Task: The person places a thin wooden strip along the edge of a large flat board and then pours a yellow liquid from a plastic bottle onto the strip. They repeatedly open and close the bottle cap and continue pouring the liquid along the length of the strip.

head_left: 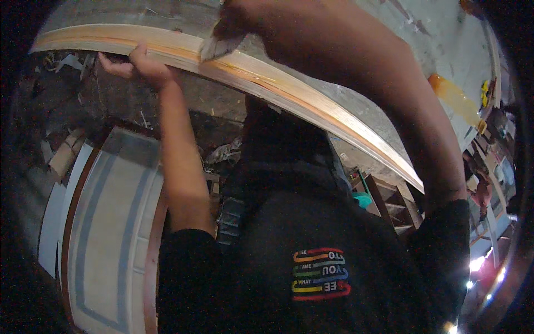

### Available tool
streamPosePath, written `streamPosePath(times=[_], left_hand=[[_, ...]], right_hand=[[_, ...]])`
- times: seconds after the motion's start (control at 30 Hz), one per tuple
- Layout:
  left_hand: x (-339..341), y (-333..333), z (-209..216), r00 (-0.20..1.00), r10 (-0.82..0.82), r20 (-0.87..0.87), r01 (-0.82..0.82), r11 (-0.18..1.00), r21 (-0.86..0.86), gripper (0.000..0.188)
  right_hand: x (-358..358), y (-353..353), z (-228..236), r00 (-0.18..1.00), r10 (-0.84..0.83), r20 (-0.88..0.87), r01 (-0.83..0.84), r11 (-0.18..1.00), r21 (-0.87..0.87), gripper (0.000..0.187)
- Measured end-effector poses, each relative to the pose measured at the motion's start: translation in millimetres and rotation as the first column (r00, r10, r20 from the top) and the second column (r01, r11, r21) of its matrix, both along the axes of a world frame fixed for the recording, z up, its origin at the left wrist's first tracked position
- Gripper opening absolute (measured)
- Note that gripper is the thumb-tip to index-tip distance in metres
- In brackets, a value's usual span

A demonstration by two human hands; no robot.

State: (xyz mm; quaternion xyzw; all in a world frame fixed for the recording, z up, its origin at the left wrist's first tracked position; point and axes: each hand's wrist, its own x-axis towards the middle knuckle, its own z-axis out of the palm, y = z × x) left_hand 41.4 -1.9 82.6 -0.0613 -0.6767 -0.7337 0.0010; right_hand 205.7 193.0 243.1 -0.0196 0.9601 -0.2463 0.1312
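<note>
A long pale wooden strip [334,108] runs across the upper view from far left to middle right, with a wet-looking orange-yellow line along it. My left hand [147,69] holds its near edge, thumb up against the wood and the other fingers loosely curled beside the edge. Above the strip, my right hand [239,19] is closed round a small, flat greyish piece [219,49], possibly a spreader. The lower end of that piece touches the strip on the orange line. Its exact kind is unclear, and most of the right fingers are hidden or dark.
Beneath the strip is a grey work surface [367,33]. A yellow-orange smear [453,100] lies on it at the right. A framed panel with grey bands [111,222] stands at lower left. Wooden compartments [392,203] and clutter are at the right; scraps lie at the left.
</note>
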Motion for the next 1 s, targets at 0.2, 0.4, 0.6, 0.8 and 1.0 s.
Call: streamPosePath(times=[0.2,0.4,0.6,0.8,1.0], left_hand=[[5,-1,-2,1.0,-0.008,0.003,0.008,1.0,0.01,0.091],[5,-2,-1,1.0,-0.011,0.028,0.008,0.995,0.101,0.092],[5,-3,-7,1.0,0.003,-0.009,-0.002,0.996,0.094,0.091],[4,2,-8,1.0,-0.019,0.002,0.019,0.993,0.114,0.087],[8,2,-3,1.0,-0.019,0.002,0.018,0.997,0.077,0.082]], right_hand=[[-32,-1,-38,0.917,0.238,-0.319,-0.235,0.971,0.048,0.011],[49,10,-30,0.964,0.237,-0.117,-0.229,0.97,0.077,0.022],[157,9,5,0.964,0.102,0.247,-0.107,0.994,0.008,0.032],[167,41,13,0.826,-0.32,0.465,0.462,0.856,-0.231,0.034],[49,25,-38,0.506,-0.629,0.59,0.728,-0.055,-0.683,0.02]])
